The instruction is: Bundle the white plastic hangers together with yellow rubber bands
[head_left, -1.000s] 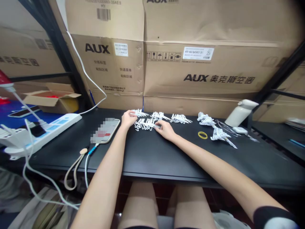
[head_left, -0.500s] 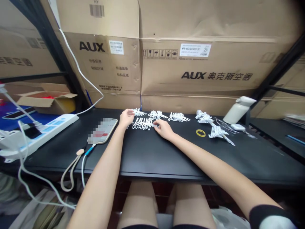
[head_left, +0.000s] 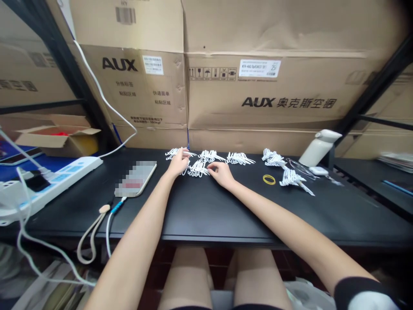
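A front row of thin white hooks (head_left: 197,169) lies on the black table between my two hands, its pieces bunched together. My left hand (head_left: 178,163) is at the row's left end, fingers apart, partly hiding another pile of white hooks (head_left: 171,153) behind it. At the right end, the fingertips of my right hand (head_left: 222,174) are pinched on the ends of the front hooks. More piles of white hooks sit along the back, one behind the front row (head_left: 211,155) and another further right (head_left: 239,158).
To the right are tied-looking bundles of white hooks (head_left: 292,177), yellow rubber bands (head_left: 269,179), glasses and a white bottle (head_left: 318,148). On the left lie a phone (head_left: 137,178) with a cable and a white power strip (head_left: 64,176). Large cardboard boxes (head_left: 219,112) stand behind the table.
My left hand has moved right, from the back pile to the front row's left end. The front hooks now lie in a narrower bunch. My right hand stays at their right end.
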Demonstrator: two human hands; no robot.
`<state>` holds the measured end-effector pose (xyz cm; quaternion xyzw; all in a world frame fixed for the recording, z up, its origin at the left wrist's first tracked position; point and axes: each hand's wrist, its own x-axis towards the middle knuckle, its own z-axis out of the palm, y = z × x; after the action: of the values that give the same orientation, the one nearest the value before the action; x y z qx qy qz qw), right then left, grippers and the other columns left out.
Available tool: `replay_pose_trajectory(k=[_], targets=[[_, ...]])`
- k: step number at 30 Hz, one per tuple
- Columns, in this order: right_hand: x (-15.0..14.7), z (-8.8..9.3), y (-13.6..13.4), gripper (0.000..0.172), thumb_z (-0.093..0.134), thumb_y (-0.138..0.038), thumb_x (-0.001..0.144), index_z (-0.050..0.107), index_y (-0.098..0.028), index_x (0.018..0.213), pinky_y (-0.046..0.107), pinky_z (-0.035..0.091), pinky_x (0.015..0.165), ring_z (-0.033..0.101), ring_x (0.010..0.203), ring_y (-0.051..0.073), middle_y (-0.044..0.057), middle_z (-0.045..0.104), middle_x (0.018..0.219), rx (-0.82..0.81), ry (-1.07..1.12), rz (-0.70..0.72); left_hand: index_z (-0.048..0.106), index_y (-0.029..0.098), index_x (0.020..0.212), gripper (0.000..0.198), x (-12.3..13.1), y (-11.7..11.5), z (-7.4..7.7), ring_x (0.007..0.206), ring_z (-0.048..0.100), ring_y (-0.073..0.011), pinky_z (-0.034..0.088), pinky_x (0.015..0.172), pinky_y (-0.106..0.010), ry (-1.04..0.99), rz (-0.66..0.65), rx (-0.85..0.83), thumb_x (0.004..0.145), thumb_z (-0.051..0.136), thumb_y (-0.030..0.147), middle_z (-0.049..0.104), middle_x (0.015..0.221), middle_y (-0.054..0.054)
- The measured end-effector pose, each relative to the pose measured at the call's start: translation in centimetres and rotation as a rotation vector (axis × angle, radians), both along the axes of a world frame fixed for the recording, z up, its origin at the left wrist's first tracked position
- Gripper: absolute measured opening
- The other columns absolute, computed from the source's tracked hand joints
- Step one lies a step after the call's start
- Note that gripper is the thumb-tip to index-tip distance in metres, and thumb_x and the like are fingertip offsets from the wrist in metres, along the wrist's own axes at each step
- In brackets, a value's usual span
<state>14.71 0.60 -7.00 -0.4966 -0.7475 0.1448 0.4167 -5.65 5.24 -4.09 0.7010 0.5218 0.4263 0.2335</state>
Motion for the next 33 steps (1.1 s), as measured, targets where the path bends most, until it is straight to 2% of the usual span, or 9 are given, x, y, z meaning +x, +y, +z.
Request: replay_pose_trajectory(k=[2,5,10,15,19,22,27,30,33], targets=[[0.1,0.1,0.0,0.012,0.058,-0.017,0.076,0.07,-0.017,0.079,0.029,0.047,0.066,0.058,0.056,0.015,0.003,0.069,0.072,-0.038,0.031,-0.004,0.052,0.011,0.114,0.041,0.1,-0.5,-0.1,0.105,0.06,-0.022,0.044,0.097,-0.037,0.197,-0.014,0.122,0.074,0.045,0.011,0.063,0.114,-0.015],[0.3,0.3,-0.1,0.013,0.057,-0.017,0.076,0.07,-0.016,0.081,0.028,0.047,0.064,0.058,0.053,0.014,0.002,0.067,0.066,-0.09,0.065,0.012,0.052,0.009,0.116,0.036,0.1,-1.1,-0.1,0.115,0.054,-0.0265,0.039,0.102,-0.04,0.39,0.046,0.255,0.083,0.044,0.022,0.059,0.12,-0.018],[0.2,0.0,-0.1,0.013,0.057,-0.014,0.075,0.069,-0.015,0.081,0.026,0.047,0.063,0.057,0.051,0.012,0.002,0.069,0.069,-0.056,0.079,0.01,0.056,0.014,0.11,0.036,0.3,-1.7,0.0,0.106,0.057,-0.0273,0.045,0.092,-0.04,0.399,0.152,0.238,0.088,0.043,0.04,0.062,0.11,-0.015],[0.8,0.3,0.3,0.017,0.058,-0.008,0.072,0.069,-0.014,0.083,0.024,0.048,0.063,0.058,0.054,0.011,0.004,0.071,0.08,-0.03,0.027,-0.001,0.058,0.014,0.105,0.033,0.9,-2.3,0.4,0.099,0.06,-0.027,0.046,0.087,-0.039,0.457,0.204,0.303,0.09,0.042,0.038,0.065,0.104,-0.014],[3.0,2.1,0.3,0.014,0.059,-0.006,0.072,0.07,-0.012,0.075,0.024,0.049,0.06,0.058,0.05,0.01,0.004,0.07,0.071,-0.168,-0.116,0.079,0.059,0.013,0.101,0.028,1.1,-2.6,0.6,0.099,0.06,-0.0281,0.045,0.087,-0.039,0.536,0.207,0.356,0.09,0.043,0.033,0.066,0.103,-0.015],[5.5,3.7,0.1,0.011,0.061,-0.007,0.071,0.07,-0.012,0.073,0.021,0.046,0.047,0.058,0.049,0.012,0.003,0.066,0.061,-0.386,-0.126,0.1,0.06,0.014,0.097,0.024,1.0,-2.6,0.8,0.097,0.06,-0.027,0.044,0.087,-0.038,0.537,0.166,0.4,0.089,0.042,0.029,0.066,0.099,-0.014],[9.1,5.1,-0.2,0.008,0.069,-0.005,0.062,0.069,-0.012,0.066,0.02,0.047,0.043,0.061,0.051,0.014,0.003,0.064,0.054,-0.613,-0.102,0.038,0.06,0.016,0.091,0.019,1.8,-3.2,1.5,0.092,0.06,-0.025,0.043,0.087,-0.038,0.48,0.082,0.475,0.087,0.044,0.025,0.067,0.094,-0.011],[9.4,5.5,-0.3,0.006,0.073,-0.009,0.06,0.068,-0.011,0.062,0.022,0.047,0.042,0.061,0.048,0.015,0.004,0.064,0.054,-0.511,-0.041,0.009,0.062,0.017,0.088,0.018,3.2,-3.9,1.7,0.087,0.06,-0.0231,0.043,0.086,-0.037,0.428,-0.013,0.493,0.087,0.046,0.027,0.067,0.089,-0.009],[8.4,5.8,-0.6,0.011,0.072,-0.021,0.066,0.07,-0.011,0.071,0.022,0.047,0.043,0.059,0.046,0.013,0.004,0.066,0.059,-0.302,0.123,0.093,0.064,0.017,0.088,0.024,4.6,-4.7,1.9,0.086,0.062,-0.0217,0.043,0.086,-0.036,0.346,-0.092,0.483,0.088,0.049,0.035,0.069,0.088,-0.008]])
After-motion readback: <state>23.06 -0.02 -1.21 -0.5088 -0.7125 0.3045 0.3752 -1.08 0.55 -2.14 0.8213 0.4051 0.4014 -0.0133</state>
